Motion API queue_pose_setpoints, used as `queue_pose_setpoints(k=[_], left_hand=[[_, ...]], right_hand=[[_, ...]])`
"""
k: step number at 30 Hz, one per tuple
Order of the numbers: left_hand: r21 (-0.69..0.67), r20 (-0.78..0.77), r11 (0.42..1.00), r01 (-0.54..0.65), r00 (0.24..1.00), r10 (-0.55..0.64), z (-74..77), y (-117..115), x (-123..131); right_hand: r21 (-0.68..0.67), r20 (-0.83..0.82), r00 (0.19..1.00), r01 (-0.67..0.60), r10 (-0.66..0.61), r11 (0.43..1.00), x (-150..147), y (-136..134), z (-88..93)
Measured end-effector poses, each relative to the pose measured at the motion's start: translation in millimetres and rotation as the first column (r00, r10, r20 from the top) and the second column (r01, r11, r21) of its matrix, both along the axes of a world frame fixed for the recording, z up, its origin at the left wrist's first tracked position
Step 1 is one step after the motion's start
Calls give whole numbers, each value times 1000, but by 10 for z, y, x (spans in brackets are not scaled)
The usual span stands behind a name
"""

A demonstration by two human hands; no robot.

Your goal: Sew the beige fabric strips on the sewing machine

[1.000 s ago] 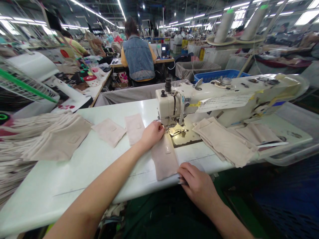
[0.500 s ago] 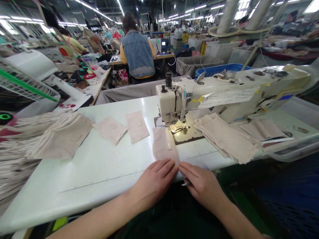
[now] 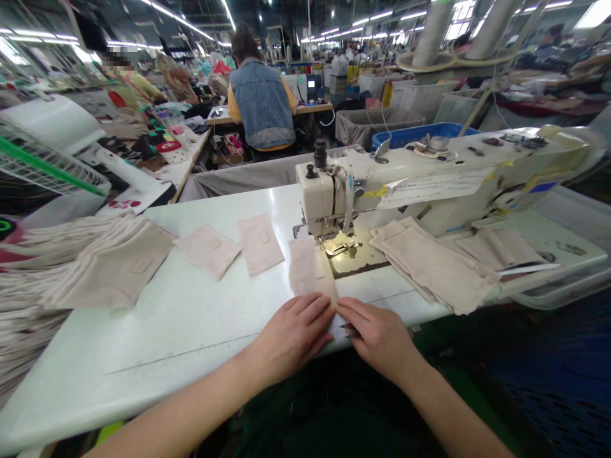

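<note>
A beige fabric piece [image 3: 305,267] with a small sewn patch lies on the white sewing table [image 3: 191,331], its far end by the presser foot of the cream sewing machine [image 3: 329,197]. My left hand [image 3: 293,331] lies flat on the piece's near end, fingers stretched out. My right hand [image 3: 377,337] touches the same end from the right, fingertips meeting the left hand's. A small metal tool tip [image 3: 351,331] pokes out from under its curled lower fingers.
Two similar beige pieces [image 3: 260,242] [image 3: 207,249] lie left of the machine, and a big stack of folded fabric [image 3: 95,261] sits at the far left. More pieces [image 3: 429,264] are piled right of the needle. A person in a denim vest [image 3: 262,102] sits ahead, back turned.
My left hand left the needle area and came back to the near end of the piece, beside my right hand. The piece has shifted slightly away from me toward the machine.
</note>
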State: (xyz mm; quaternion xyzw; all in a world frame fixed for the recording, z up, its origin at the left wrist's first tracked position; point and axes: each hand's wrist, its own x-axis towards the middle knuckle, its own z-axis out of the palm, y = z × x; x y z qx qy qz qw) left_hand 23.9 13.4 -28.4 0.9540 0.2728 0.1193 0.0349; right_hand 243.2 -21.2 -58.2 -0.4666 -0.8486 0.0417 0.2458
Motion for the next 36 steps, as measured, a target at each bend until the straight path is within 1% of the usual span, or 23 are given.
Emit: queue_pose_setpoints(k=[6, 14, 25, 32, 36], left_hand=[[-17, 9, 1000, 12, 1000, -12, 17, 130, -7], [3, -7, 1000, 12, 1000, -12, -2, 290, -10], [7, 20, 1000, 28, 999, -28, -5, 525, -28], [29, 31, 999, 20, 999, -21, -18, 675, -50], [34, 18, 999, -7, 1000, 6, -16, 748, -55]], right_hand=[[-47, 5, 1000, 4, -4, 999, -11, 139, 16], [-43, 20, 1000, 16, -15, 999, -32, 317, 28], [-101, 93, 995, 46, -36, 994, -73, 498, 90], [-142, 137, 989, 80, -60, 987, -68, 509, 139], [-102, 126, 987, 115, -101, 988, -10, 455, 134]])
